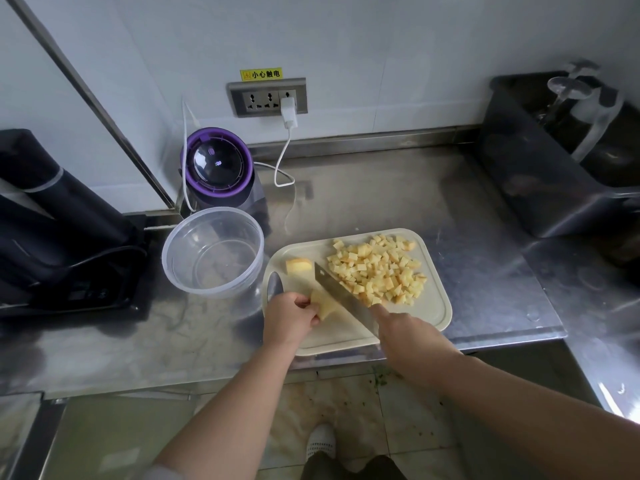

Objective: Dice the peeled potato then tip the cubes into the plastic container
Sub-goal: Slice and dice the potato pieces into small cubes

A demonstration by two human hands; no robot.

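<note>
On the pale cutting board (434,308) lies a heap of yellow potato cubes (381,270) toward its far right. My left hand (291,317) pinches an uncut potato piece (325,304) at the board's near left. My right hand (403,329) grips the handle of a knife (341,292), whose blade slants across the board right beside that piece. Another potato chunk (298,265) sits at the board's far left. The clear round plastic container (173,268) stands empty just left of the board.
A purple-lidded blender (218,168) with a white cable stands behind the container. Dark bags (59,233) fill the left of the steel counter (398,202). At the right, a dark bin (540,161) holds utensils. The counter's front edge runs just below the board.
</note>
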